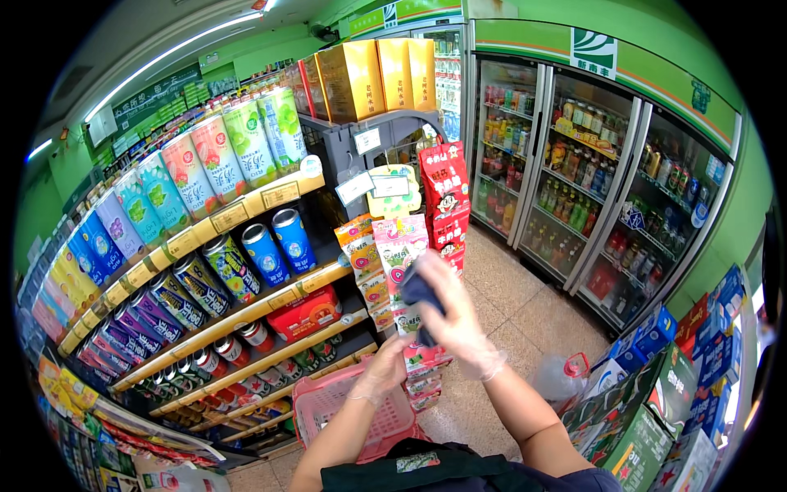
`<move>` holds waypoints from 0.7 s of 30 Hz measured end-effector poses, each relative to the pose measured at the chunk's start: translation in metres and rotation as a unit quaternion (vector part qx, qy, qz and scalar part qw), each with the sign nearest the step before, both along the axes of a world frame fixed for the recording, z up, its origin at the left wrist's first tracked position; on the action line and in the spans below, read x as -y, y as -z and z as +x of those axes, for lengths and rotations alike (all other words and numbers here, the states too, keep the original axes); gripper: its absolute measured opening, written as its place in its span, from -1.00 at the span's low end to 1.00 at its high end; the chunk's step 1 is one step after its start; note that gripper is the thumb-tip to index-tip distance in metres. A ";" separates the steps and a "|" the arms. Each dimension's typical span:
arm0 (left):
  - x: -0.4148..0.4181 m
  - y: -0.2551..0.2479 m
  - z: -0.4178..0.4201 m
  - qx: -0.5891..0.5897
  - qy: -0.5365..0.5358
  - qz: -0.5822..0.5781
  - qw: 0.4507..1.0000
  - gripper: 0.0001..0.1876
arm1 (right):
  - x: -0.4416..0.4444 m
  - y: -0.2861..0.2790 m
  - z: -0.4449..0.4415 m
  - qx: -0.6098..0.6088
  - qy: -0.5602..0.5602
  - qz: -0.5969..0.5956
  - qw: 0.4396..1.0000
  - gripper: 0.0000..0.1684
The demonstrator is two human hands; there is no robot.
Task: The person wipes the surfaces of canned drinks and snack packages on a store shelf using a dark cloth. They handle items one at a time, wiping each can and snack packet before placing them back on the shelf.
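Note:
My right hand [458, 320], in a clear thin glove and blurred by motion, holds a dark navy cloth [422, 289] against or just in front of a strip of pink candy packets [398, 246]. Lower and to the left, my left hand [382, 368], also gloved, has its fingertips at the edge of the lower pink packets; whether they grip it is hidden. Orange candy packets [363, 255] hang on the strip's left, and red milk candy packets [444, 184] hang on its right. Below my left hand stands a pink plastic basket [301, 406].
Shelves of drink cans [264, 252] fill the left side. Gold boxes [350, 80] stand on the shelf end's top. Glass-door fridges [578, 166] line the back right. Beer cartons [639, 430] and a clear plastic jug [556, 375] sit on the tiled floor [510, 307] at right.

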State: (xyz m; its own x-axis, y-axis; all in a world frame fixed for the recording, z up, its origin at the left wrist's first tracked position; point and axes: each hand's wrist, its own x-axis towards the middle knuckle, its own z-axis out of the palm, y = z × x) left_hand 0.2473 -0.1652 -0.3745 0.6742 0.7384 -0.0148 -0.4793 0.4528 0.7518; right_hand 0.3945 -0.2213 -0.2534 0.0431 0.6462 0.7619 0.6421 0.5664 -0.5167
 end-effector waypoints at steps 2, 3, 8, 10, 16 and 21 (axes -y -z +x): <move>0.002 0.002 0.001 0.019 0.018 0.007 1.000 -0.44 | 0.006 0.008 -0.011 0.153 0.056 -0.098 0.982 -0.37; 0.010 -0.013 0.000 0.030 0.045 -0.068 0.996 -0.43 | 0.012 0.010 -0.019 0.233 0.117 -0.151 0.954 -0.38; 0.030 -0.052 0.003 0.007 0.001 -0.048 0.999 -0.22 | 0.004 0.037 -0.033 0.224 0.171 -0.173 0.944 -0.37; 0.020 -0.035 0.001 0.023 0.026 -0.070 0.997 -0.16 | 0.002 0.048 -0.030 0.246 0.160 -0.142 0.945 -0.39; 0.021 -0.038 -0.005 -0.028 0.041 -0.085 0.995 -0.11 | 0.024 0.071 -0.032 0.258 0.158 -0.083 0.950 -0.42; 0.008 -0.019 -0.004 0.044 0.119 -0.068 0.990 -0.12 | 0.053 0.100 -0.024 0.229 0.086 -0.053 0.968 -0.42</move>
